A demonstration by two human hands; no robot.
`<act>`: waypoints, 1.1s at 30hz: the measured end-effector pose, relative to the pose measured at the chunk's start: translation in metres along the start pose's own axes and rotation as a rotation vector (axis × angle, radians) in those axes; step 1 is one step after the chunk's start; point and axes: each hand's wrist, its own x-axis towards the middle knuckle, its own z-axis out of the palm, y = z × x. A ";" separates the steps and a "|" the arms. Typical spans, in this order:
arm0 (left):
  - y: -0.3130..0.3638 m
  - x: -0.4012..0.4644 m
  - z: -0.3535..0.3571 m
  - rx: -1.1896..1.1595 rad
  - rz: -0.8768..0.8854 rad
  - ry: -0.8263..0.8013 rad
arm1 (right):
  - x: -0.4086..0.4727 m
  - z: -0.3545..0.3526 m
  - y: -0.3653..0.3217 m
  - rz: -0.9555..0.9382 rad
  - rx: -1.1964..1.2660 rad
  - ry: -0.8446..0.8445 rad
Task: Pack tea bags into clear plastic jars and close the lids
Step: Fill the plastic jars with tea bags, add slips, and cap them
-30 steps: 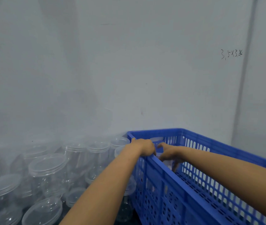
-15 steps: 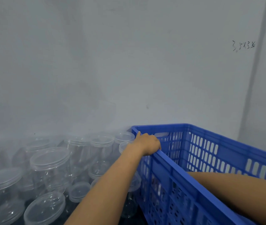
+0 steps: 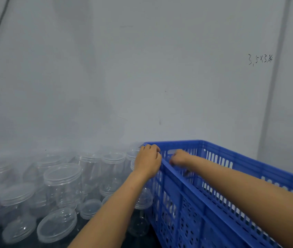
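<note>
my left hand [image 3: 148,161] curls its fingers over the blue crate [image 3: 213,199] rim; my right hand [image 3: 178,157] is inside near the far corner, its grip blurred, i cannot tell. better steady the crate. lidded clear jars [image 3: 62,185] left of my fingers look empty; crate contents hidden.

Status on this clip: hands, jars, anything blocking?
Left hand grips blue crate rim at its far corner. Right hand inside crate, blurred, grip unclear. Clear jars lidded, piled beside the crate; no tea bags visible.
</note>
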 end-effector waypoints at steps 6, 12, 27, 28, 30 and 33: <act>-0.034 -0.028 -0.052 -0.095 -0.116 0.188 | -0.046 -0.028 -0.048 -0.211 0.447 0.191; -0.059 -0.076 -0.074 -0.370 -0.203 0.303 | -0.089 0.005 -0.078 -0.262 0.710 0.052; -0.089 -0.109 0.015 -0.639 -0.367 -0.009 | -0.089 0.138 -0.033 0.088 0.823 0.266; -0.087 -0.105 0.019 -0.641 -0.356 -0.012 | -0.086 0.137 -0.031 0.076 0.849 0.269; -0.085 -0.099 0.028 -0.653 -0.351 -0.011 | -0.083 0.136 -0.029 0.064 0.910 0.262; -0.084 -0.093 0.039 -0.682 -0.366 0.007 | -0.080 0.139 -0.025 0.008 0.879 0.258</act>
